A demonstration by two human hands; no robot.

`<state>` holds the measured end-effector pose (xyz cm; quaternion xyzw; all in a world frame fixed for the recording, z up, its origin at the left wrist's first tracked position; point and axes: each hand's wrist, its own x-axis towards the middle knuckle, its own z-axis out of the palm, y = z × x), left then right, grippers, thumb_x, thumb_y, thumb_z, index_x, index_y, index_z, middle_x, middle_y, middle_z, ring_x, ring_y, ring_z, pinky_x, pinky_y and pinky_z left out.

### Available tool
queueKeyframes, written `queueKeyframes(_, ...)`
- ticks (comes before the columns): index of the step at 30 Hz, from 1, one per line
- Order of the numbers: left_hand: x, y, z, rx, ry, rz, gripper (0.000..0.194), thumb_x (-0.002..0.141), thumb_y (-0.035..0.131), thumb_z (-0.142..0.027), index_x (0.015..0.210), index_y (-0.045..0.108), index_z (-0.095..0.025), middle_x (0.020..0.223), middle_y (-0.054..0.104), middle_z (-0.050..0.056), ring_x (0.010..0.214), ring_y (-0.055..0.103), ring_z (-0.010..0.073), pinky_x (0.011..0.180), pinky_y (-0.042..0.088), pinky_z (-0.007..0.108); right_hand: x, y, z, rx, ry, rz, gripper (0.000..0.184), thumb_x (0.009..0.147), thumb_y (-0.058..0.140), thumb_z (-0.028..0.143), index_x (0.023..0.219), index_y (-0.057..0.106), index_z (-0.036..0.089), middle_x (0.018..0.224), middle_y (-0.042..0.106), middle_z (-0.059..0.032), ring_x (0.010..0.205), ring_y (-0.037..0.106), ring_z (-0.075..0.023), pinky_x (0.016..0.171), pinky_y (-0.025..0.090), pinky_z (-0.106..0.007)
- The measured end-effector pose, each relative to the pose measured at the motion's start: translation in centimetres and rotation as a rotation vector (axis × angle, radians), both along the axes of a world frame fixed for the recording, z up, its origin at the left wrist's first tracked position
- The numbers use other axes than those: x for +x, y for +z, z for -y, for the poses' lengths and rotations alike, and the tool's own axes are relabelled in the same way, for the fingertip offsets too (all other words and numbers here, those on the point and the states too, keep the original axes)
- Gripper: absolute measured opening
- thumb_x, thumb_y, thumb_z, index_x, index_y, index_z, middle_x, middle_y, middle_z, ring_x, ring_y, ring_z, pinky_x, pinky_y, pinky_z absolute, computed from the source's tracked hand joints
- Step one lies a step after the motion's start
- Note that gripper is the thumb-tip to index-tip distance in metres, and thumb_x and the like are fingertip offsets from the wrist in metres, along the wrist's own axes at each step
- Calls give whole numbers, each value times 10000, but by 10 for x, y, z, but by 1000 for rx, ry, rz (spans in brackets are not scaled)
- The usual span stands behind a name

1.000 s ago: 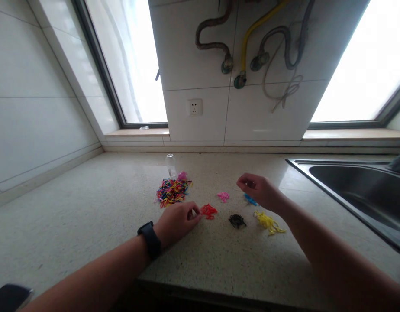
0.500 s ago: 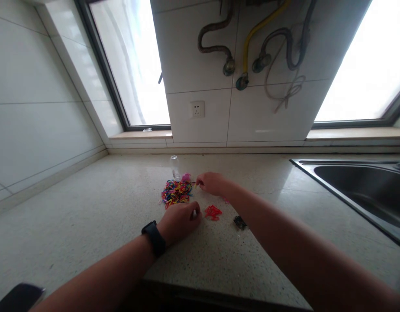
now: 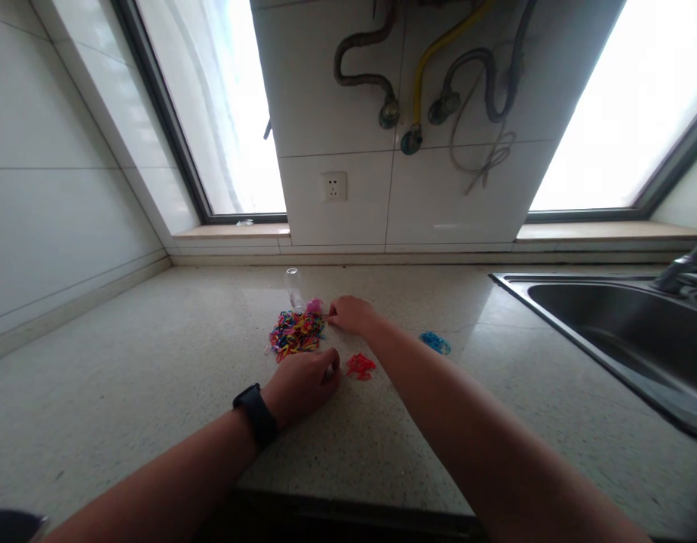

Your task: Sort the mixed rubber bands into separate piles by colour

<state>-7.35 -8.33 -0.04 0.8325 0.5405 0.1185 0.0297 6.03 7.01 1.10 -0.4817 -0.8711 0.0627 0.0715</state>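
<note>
Mixed pile: many small, thin bands in red, yellow, blue, pink and dark tones, tangled together on the counter, left of centre.
Right hand: reaching across to the pile's right edge, palm down, back of the hand upward. Its grip has the fingertips drawn close together; whether a band is caught between them, I cannot tell.
Left hand: resting on the counter at the near side of the pile. Its fingers curl toward the thumb; whether that grip holds anything, I cannot tell.
Picking well: best, I judge, to take one loose band from the rim with the fingertips, lifting gently so that tangled neighbours stay down. The right forearm passes close by the red heap, so it should be kept high enough not to brush it.
Red heap: small, just right of the left hand, apart from the pile.
Pink piece: at the pile's far right edge, near the right fingertips.
Clear container: standing upright just behind the pile.
Blue heap: well apart, beyond the right forearm.
Sink: steel, far right.
</note>
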Motion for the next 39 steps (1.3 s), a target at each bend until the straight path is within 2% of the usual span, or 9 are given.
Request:
queueKeyframes(6, -2, -4, -2, 31, -11, -10, 178, 935, 439, -328, 965, 587, -235, 755, 679, 30, 648, 617, 173, 565, 319, 271, -2, 0, 1, 17, -8, -30, 224, 834, 653, 352, 974, 770, 224, 1000, 754, -100, 940, 684, -239, 762, 475, -290)
queueKeyframes(11, -2, -4, -2, 23, -24, 5, 167, 932, 443, -319, 960, 583, -232, 741, 669, 26, 642, 606, 169, 568, 311, 269, 19, 7, 6, 1, 82, -154, 196, 851, 655, 329, 972, 770, 227, 964, 763, -53, 879, 677, -178, 755, 459, -248)
queueKeyframes(15, -2, -3, -1, 14, -36, 28, 162, 932, 444, -313, 958, 580, -227, 742, 663, 24, 634, 595, 161, 568, 306, 264, 53, 17, 18, -92, 171, -481, 129, 807, 689, 225, 884, 761, 151, 832, 747, -52, 726, 633, -134, 682, 453, -242)
queueKeyframes(19, -2, -3, -1, -18, -31, 53, 173, 936, 442, -319, 955, 583, -220, 743, 652, 26, 630, 582, 154, 572, 309, 259, 102, 33, 40, -279, 120, -754, 216, 797, 694, 314, 924, 726, 143, 723, 675, -27, 572, 535, -104, 519, 430, -234)
queueKeyframes(23, -1, -3, -1, -29, -43, 74, 169, 933, 449, -320, 916, 575, -208, 736, 637, 25, 642, 573, 152, 587, 317, 259, 160, 42, 65, -347, 62, -975, 235, 744, 759, 357, 873, 705, 168, 697, 647, -17, 573, 542, -101, 508, 445, -237)
queueKeyframes(26, -1, -3, 0, -37, -46, 78, 162, 932, 450, -318, 910, 568, -208, 729, 626, 18, 634, 565, 150, 585, 313, 259, 196, 36, 77, -367, 1, -1162, 229, 715, 790, 340, 840, 695, 173, 726, 662, -20, 553, 533, -88, 503, 440, -242)
queueKeyframes(29, 0, -2, 1, -51, -39, 74, 165, 936, 445, -322, 911, 562, -209, 727, 622, 15, 633, 563, 151, 581, 311, 259, 216, 24, 82, -355, -58, -1340, 213, 716, 795, 321, 829, 687, 176, 751, 678, -22, 547, 532, -82, 493, 417, -237)
queueKeyframes(32, 1, -1, 1, -61, -35, 65, 163, 936, 442, -325, 916, 558, -211, 730, 619, 15, 642, 566, 157, 588, 316, 261, 220, 17, 81, -313, -58, -1421, 194, 720, 797, 301, 827, 681, 188, 773, 689, -18, 548, 530, -76, 495, 403, -232)
queueKeyframes(39, 1, -2, 1, -75, -20, 51, 169, 935, 435, -332, 916, 559, -218, 719, 612, 8, 636, 566, 162, 590, 312, 265, 218, 13, 81, -352, 36, -1352, 144, 771, 769, 304, 838, 712, 190, 745, 680, -12, 558, 524, -78, 509, 395, -234)
